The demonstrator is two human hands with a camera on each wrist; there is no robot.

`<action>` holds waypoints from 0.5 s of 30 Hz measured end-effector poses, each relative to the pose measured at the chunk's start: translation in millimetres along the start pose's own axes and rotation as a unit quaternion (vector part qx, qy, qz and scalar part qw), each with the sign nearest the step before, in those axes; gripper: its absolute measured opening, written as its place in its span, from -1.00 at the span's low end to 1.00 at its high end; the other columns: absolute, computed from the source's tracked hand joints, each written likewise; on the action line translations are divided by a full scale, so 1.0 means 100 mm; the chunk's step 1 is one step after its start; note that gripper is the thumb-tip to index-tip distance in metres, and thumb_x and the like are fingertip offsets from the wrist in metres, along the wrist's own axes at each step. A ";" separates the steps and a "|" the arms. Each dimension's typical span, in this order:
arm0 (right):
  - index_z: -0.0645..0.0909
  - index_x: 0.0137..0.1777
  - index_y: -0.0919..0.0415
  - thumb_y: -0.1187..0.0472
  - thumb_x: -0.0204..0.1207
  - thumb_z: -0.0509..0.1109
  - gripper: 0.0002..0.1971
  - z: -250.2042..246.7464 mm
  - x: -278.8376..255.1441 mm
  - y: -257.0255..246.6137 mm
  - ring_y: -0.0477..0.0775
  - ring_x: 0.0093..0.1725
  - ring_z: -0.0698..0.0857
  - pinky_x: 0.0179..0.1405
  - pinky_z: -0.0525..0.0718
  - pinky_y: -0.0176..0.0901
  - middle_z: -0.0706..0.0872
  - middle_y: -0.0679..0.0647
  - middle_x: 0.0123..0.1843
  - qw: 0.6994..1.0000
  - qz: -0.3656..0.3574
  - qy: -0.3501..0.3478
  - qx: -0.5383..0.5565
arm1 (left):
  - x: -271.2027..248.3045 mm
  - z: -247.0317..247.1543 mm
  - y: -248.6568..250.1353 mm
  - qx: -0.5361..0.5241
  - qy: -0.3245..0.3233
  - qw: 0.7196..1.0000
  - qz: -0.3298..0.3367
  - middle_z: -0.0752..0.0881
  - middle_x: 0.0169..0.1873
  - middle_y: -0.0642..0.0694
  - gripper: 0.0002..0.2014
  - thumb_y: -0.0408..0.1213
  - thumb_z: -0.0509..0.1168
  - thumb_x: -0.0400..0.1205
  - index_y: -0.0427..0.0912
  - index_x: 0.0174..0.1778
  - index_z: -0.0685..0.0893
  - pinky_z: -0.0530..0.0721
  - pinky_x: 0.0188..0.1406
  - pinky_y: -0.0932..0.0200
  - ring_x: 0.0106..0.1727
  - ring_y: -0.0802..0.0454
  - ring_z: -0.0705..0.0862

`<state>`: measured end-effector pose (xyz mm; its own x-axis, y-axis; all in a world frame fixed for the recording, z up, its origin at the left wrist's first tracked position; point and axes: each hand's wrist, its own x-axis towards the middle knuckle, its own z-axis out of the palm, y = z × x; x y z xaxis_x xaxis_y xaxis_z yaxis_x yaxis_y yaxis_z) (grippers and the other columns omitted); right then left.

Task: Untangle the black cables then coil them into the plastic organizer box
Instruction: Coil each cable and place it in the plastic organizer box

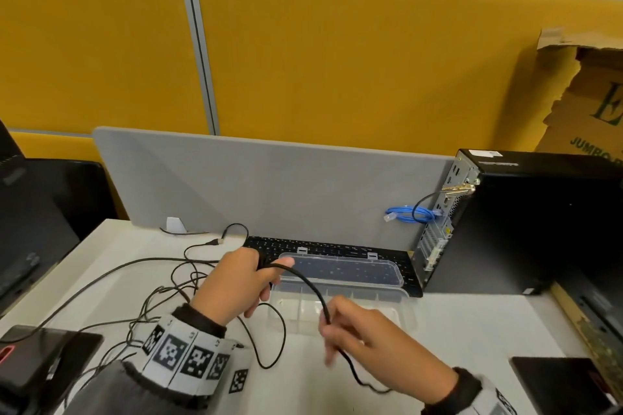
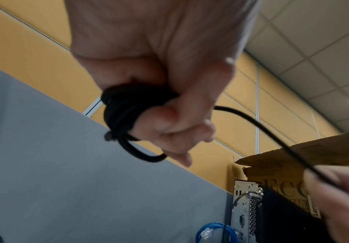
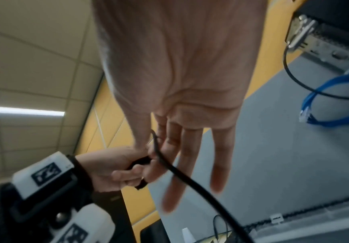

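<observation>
My left hand (image 1: 236, 283) grips a small coil of thick black cable (image 2: 121, 108), wound over its fingers, above the table's middle. From that coil the black cable (image 1: 308, 283) arcs right to my right hand (image 1: 364, 330), which pinches it between thumb and forefinger (image 3: 163, 136) while the other fingers stay fairly straight. Past the right hand the cable trails down onto the table. The clear plastic organizer box (image 1: 387, 300) lies open just behind both hands, its lid (image 1: 337, 269) leaning back on a keyboard. A tangle of thin black cables (image 1: 161, 296) lies left of the left hand.
A black keyboard (image 1: 303, 246) lies against the grey divider (image 1: 269, 185). A black computer tower (image 1: 539, 222) stands at the right, with a blue cable (image 1: 408, 214) beside it. Torn cardboard (image 1: 590, 104) leans behind. Dark devices sit at the near left (image 1: 40, 354) and near right (image 1: 566, 381).
</observation>
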<state>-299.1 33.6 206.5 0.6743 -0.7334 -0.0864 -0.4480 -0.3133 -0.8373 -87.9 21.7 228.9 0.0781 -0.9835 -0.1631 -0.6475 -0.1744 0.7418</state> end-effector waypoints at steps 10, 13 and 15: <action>0.54 0.14 -0.01 -0.03 0.70 0.03 -0.73 0.04 0.36 0.10 0.05 -0.05 0.69 -0.03 0.65 -0.06 0.74 0.04 -0.02 0.971 -0.018 0.096 -0.218 | -0.07 0.24 0.32 -0.584 -0.105 0.796 0.116 0.81 -0.28 -0.21 -0.57 0.05 0.40 0.42 -0.28 -0.07 0.76 0.68 -0.29 0.30 -0.45 0.10 0.70; 0.54 -0.06 0.06 0.02 0.71 0.05 -0.74 0.07 0.23 0.03 -0.18 -0.30 0.53 -0.24 0.44 -0.36 0.58 -0.13 -0.30 0.986 -0.035 0.008 -0.165 | 0.03 0.20 0.21 -0.269 0.016 0.949 0.163 0.79 0.01 0.10 -0.35 0.32 0.25 0.33 -0.14 0.10 0.68 0.55 0.24 0.28 0.15 0.39 0.64; 0.49 -0.15 -0.07 -0.03 0.67 0.08 -0.78 -0.06 0.17 0.03 -0.24 -0.34 0.50 -0.24 0.43 -0.36 0.53 -0.19 -0.37 0.979 -0.052 0.044 -0.195 | 0.02 0.22 0.11 -0.032 -0.043 0.987 0.149 0.75 -0.03 0.15 -0.26 0.41 0.35 0.22 -0.10 0.12 0.61 0.57 0.23 0.27 0.09 0.48 0.60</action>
<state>-292.4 16.3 205.4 0.6823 -0.7295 0.0487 -0.5815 -0.5818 -0.5686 -111.8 19.3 222.1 -0.1745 -0.9845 0.0159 -0.5824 0.1162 0.8045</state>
